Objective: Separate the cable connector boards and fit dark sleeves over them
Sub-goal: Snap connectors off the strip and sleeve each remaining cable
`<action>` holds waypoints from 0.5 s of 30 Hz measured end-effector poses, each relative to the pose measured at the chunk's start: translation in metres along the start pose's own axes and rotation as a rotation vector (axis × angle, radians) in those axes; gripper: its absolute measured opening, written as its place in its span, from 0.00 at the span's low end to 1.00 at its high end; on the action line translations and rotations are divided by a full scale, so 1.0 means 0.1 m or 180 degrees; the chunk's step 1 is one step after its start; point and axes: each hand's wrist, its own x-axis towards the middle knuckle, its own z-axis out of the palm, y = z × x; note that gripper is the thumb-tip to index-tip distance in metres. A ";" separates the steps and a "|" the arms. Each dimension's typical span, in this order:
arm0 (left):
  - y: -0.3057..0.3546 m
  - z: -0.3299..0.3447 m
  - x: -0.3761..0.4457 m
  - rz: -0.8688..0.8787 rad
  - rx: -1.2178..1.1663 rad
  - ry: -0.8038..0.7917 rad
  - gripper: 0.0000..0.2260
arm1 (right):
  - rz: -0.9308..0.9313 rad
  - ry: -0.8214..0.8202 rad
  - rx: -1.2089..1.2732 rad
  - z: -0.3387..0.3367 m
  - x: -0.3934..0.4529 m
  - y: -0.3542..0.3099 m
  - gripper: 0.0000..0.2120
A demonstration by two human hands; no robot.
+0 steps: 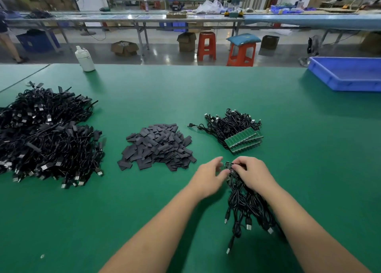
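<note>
Right hand (pixel 254 175) clamped on a small connector board strip (pixel 229 165) just below frame centre, cables (pixel 245 204) trailing down over the bench (pixel 144 211). Left hand (pixel 208 177) loosely spread, fingertips at the strip's edge. Best snapped gently along the joint, then sleeved from the dark sleeves (pixel 157 147) up-left.

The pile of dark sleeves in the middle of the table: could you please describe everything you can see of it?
The pile of dark sleeves is a loose heap of short, flat, matte charcoal pieces, apparently flattened tubing, lying at all angles on the green table mat. It sits between the large cable heap and the panel of joined green boards. Neither hand touches it.
</note>
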 end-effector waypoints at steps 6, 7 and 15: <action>0.13 0.16 0.09 -0.0299 -0.0059 0.0414 0.11 | -0.0187 0.0037 0.0109 -0.05 -0.04 0.01 0.04; 0.15 0.16 0.09 -0.0294 0.0005 0.0461 0.11 | -0.0180 0.0082 0.0120 -0.05 -0.04 0.01 0.05; 0.22 0.25 0.07 -0.0206 0.0756 0.1072 0.10 | -0.0020 0.0382 0.0362 -0.01 -0.03 -0.03 0.07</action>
